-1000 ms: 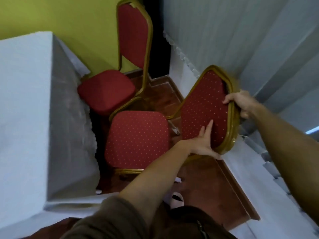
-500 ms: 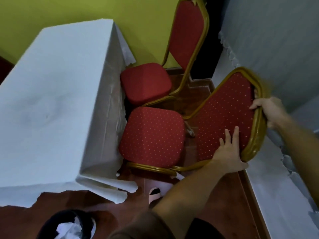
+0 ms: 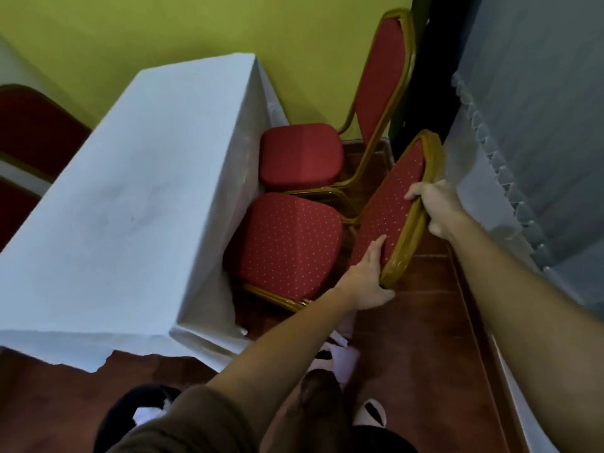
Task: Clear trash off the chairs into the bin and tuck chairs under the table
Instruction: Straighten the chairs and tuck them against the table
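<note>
Red chair back (image 3: pixel 389 207) gripped: left hand (image 3: pixel 367 282) low, right hand (image 3: pixel 436 207) high.

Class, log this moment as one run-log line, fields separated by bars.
step: tucking dotted chair | left hand: on backrest | right hand: gripping backrest frame | seat: at tablecloth edge | seat trash: none

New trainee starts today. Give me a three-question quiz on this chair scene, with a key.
1. True or false: both hands grip the backrest of the dotted chair.
2. Which seat lies nearer the green wall? A) the plain chair B) the dotted chair
3. Fill in: the table is covered with a ____ cloth.

Key:
1. True: the left hand holds the lower frame edge, and the right hand holds the top edge.
2. A
3. white
</note>
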